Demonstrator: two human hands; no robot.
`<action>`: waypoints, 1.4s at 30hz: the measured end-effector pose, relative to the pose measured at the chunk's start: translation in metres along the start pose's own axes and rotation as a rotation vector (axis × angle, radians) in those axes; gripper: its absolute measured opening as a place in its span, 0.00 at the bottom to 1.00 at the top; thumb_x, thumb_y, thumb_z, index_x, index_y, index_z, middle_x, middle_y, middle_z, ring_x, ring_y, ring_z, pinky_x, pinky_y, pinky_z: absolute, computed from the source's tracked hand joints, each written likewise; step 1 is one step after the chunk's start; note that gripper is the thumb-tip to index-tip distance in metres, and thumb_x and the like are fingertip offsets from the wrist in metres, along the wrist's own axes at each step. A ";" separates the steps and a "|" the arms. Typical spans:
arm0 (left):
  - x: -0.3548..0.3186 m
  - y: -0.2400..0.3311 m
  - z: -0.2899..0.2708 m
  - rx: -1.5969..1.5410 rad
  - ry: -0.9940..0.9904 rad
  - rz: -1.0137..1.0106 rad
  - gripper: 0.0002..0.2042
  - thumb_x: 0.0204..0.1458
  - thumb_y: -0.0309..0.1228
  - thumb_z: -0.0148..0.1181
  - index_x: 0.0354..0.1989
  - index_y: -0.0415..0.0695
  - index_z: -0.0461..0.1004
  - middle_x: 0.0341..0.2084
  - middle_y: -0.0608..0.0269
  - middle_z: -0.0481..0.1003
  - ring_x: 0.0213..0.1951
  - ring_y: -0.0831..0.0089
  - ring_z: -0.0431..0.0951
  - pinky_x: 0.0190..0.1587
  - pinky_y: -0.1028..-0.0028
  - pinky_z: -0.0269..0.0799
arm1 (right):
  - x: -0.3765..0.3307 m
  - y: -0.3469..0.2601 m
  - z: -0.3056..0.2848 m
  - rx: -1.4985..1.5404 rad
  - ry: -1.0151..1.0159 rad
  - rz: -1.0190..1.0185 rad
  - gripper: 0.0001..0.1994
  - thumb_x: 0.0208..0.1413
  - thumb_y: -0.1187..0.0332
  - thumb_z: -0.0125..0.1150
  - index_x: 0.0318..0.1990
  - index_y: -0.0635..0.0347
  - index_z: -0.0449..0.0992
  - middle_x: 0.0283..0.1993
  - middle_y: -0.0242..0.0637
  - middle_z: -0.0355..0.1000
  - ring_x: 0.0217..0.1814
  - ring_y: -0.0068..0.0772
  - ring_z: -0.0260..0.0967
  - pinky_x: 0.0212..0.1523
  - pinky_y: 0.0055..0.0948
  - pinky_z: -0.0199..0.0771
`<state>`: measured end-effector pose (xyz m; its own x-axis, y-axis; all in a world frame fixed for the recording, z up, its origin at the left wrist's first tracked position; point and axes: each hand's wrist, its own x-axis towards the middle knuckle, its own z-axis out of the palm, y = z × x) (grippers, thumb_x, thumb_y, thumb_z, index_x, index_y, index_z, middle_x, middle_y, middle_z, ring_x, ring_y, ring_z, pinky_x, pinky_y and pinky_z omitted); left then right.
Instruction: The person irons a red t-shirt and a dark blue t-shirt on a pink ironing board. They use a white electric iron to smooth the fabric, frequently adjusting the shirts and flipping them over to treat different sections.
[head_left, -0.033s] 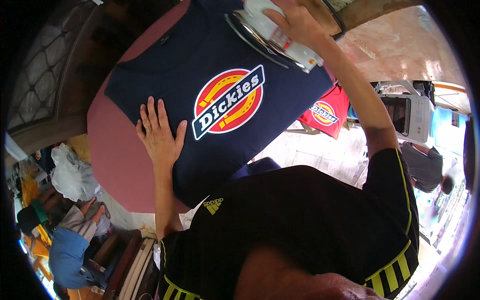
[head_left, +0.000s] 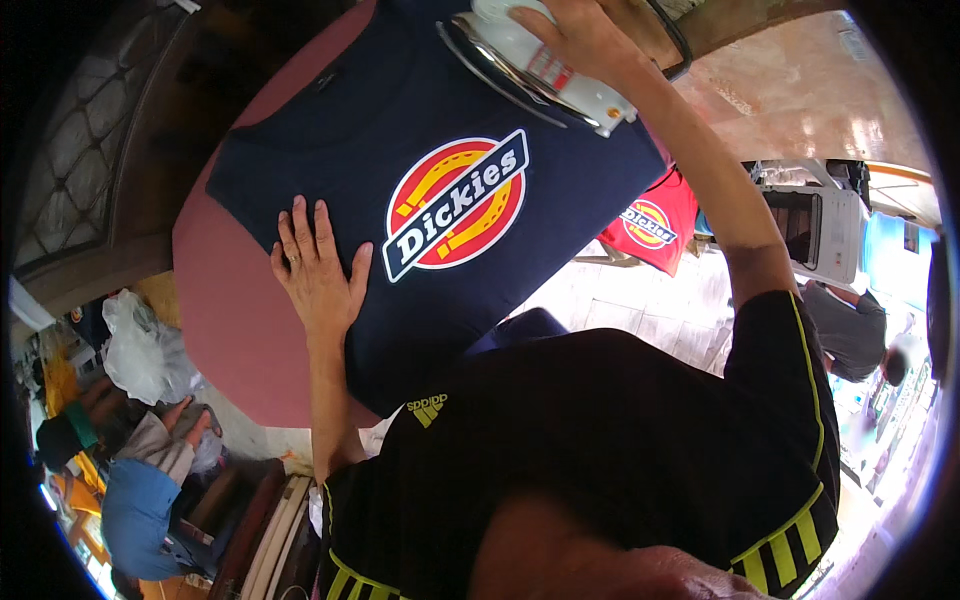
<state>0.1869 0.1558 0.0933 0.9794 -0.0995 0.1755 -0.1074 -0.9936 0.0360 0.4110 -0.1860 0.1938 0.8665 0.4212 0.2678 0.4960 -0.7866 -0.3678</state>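
A dark navy T-shirt point(head_left: 575, 200) with a round red and yellow print lies spread on a pink padded ironing board point(head_left: 235, 320). My left hand point(head_left: 322, 265) rests flat on the shirt's left edge, fingers spread, beside the print. At the top of the view, my right hand point(head_left: 590, 42) is wrapped round the handle of a white iron point(head_left: 545, 78) with a shiny metal base. The iron is on the upper right part of the shirt, above the print. Part of its front and handle is cut off or hidden by my hand.
A black cord point(head_left: 672, 35) curves near my right wrist. Beyond the board hangs a red shirt point(head_left: 650, 232), with a white boxy appliance point(head_left: 838, 235) further right. Clear plastic bags point(head_left: 145, 350) and a person in blue point(head_left: 140, 515) are at left; another person point(head_left: 845, 335) is at right.
The iron and my right hand have shifted slightly left and up over the shirt. My left hand stays in place on the cloth.
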 end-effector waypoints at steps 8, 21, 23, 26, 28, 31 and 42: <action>0.038 0.016 -0.015 -0.105 0.102 0.000 0.27 0.56 0.47 0.59 0.62 0.47 0.68 0.64 0.55 0.62 0.65 0.54 0.59 0.62 0.51 0.54 | -0.065 0.024 -0.005 0.067 0.080 -0.015 0.17 0.65 0.60 0.56 0.52 0.63 0.70 0.37 0.56 0.75 0.41 0.55 0.75 0.43 0.43 0.73; 0.321 0.067 0.066 -0.230 0.633 -0.036 0.11 0.55 0.36 0.61 0.36 0.41 0.77 0.35 0.49 0.75 0.40 0.48 0.75 0.45 0.56 0.70 | 0.009 -0.006 0.013 0.300 -0.031 0.215 0.18 0.67 0.55 0.50 0.49 0.61 0.72 0.39 0.56 0.75 0.37 0.49 0.77 0.38 0.39 0.77; 0.334 0.047 0.082 -0.293 0.403 -0.059 0.15 0.57 0.40 0.60 0.47 0.45 0.79 0.43 0.53 0.77 0.45 0.50 0.77 0.47 0.54 0.71 | 0.015 0.001 0.019 0.268 -0.050 0.222 0.18 0.67 0.54 0.50 0.50 0.60 0.72 0.40 0.56 0.76 0.38 0.49 0.78 0.39 0.39 0.78; 0.344 0.043 0.091 -0.449 0.476 0.056 0.13 0.56 0.39 0.60 0.42 0.44 0.80 0.35 0.51 0.78 0.40 0.50 0.78 0.44 0.56 0.73 | 0.047 0.024 0.038 0.220 -0.016 0.182 0.18 0.66 0.55 0.50 0.49 0.62 0.72 0.38 0.59 0.75 0.39 0.54 0.77 0.39 0.45 0.77; 0.338 0.040 0.090 -0.597 0.485 0.041 0.12 0.57 0.38 0.60 0.41 0.44 0.80 0.34 0.51 0.77 0.40 0.51 0.78 0.44 0.57 0.73 | 0.075 0.025 0.055 0.286 0.124 0.105 0.18 0.64 0.59 0.52 0.42 0.70 0.73 0.29 0.65 0.73 0.36 0.66 0.74 0.32 0.53 0.73; 0.327 0.044 0.074 -0.729 0.548 0.047 0.07 0.56 0.29 0.57 0.37 0.39 0.77 0.32 0.48 0.76 0.39 0.49 0.77 0.44 0.58 0.72 | 0.116 0.031 0.067 0.127 0.003 -0.061 0.21 0.63 0.58 0.49 0.39 0.76 0.74 0.30 0.67 0.73 0.35 0.67 0.74 0.38 0.54 0.75; 0.337 0.035 0.085 -0.753 0.549 0.017 0.07 0.57 0.24 0.52 0.39 0.38 0.76 0.34 0.45 0.76 0.41 0.54 0.79 0.48 0.60 0.72 | 0.097 0.025 0.025 0.095 -0.185 0.032 0.21 0.64 0.56 0.48 0.42 0.72 0.74 0.39 0.65 0.75 0.45 0.63 0.74 0.45 0.50 0.72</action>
<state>0.5272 0.0825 0.0703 0.7793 0.1170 0.6156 -0.3918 -0.6758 0.6243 0.5087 -0.1542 0.1883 0.8732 0.4791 0.0894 0.4631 -0.7585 -0.4585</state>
